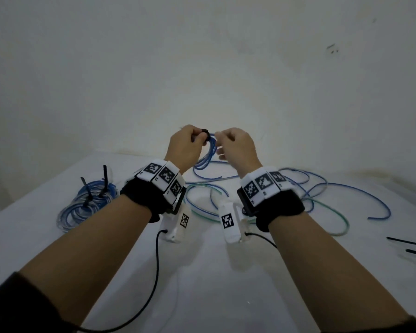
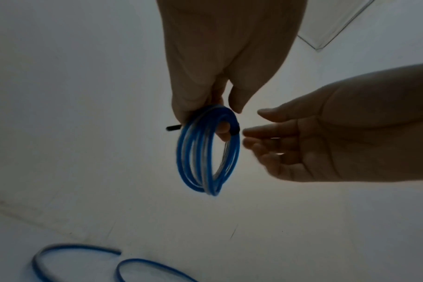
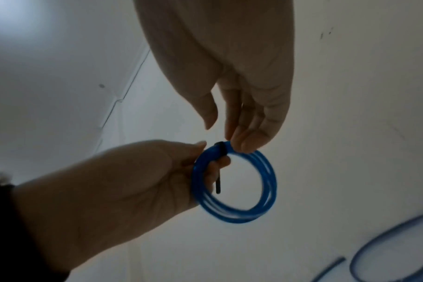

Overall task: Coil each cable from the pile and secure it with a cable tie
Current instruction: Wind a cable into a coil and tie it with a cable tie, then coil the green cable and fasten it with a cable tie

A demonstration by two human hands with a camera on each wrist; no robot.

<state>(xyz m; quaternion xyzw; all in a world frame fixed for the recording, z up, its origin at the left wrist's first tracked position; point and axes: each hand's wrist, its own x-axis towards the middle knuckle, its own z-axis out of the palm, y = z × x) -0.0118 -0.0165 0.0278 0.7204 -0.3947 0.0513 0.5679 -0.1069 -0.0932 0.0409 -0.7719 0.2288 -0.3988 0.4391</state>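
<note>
A small coil of blue cable hangs in the air above the white table. My left hand grips the coil's top, fingers curled round the strands. A black cable tie wraps the coil there, and its tail sticks out past my fingers. In the right wrist view the tie sits beside my left hand. My right hand hovers just right of the coil with relaxed fingers at the strands next to the tie, holding nothing.
Tied blue coils with upright black tie tails lie at the table's left. Loose blue and green cables sprawl under and to the right of my hands. Spare black ties lie at the right edge. A white wall stands close behind.
</note>
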